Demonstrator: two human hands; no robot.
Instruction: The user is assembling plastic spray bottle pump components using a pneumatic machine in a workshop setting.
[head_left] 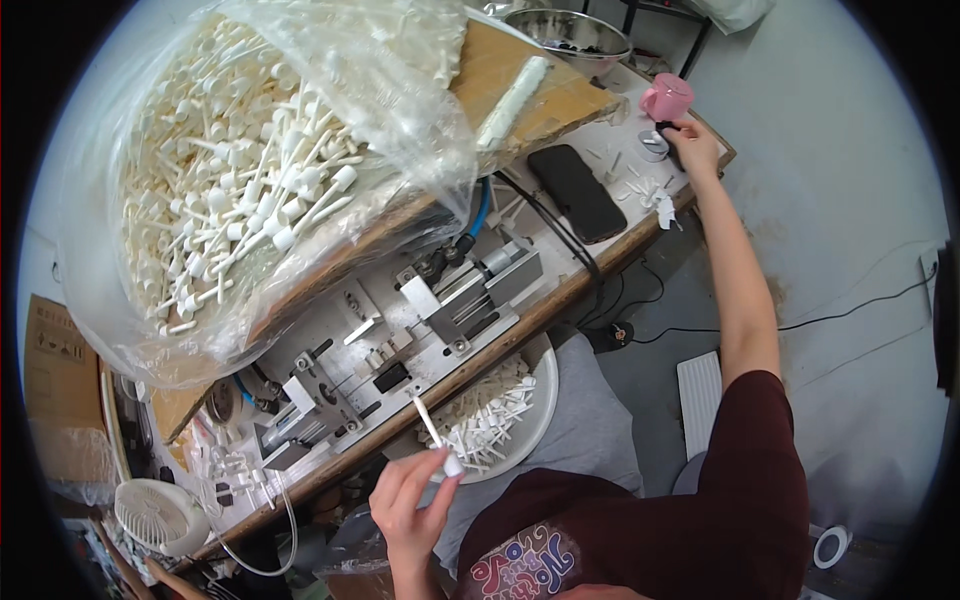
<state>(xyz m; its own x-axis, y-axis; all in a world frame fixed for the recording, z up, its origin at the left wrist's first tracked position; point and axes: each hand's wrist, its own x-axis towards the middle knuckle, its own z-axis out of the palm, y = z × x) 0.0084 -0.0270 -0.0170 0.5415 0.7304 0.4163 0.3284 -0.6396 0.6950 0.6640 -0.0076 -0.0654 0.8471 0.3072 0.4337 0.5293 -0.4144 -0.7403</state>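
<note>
My left hand [408,505] is closed in a pinch on a white plastic capped stick [430,425], holding it by its wide cap with the thin end pointing up toward the table edge. Far to the right, my right hand [695,150] reaches over the table corner. Its fingers are closed at a small black thing [664,127] whose kind I cannot make out. Just below those fingers stands a small round silvery container [652,149], and a pink mug [668,97] is right behind them. Under the left hand's stick, a white bowl [548,400] with many similar white pieces rests at my lap.
A metal clamping fixture [470,290] with cylinders and blue hoses is mounted along the table's front. Behind it lies a big clear bag of white capped sticks [240,180] on cardboard. A black phone [577,192], a metal bowl [570,35] and a small fan [160,517] are around.
</note>
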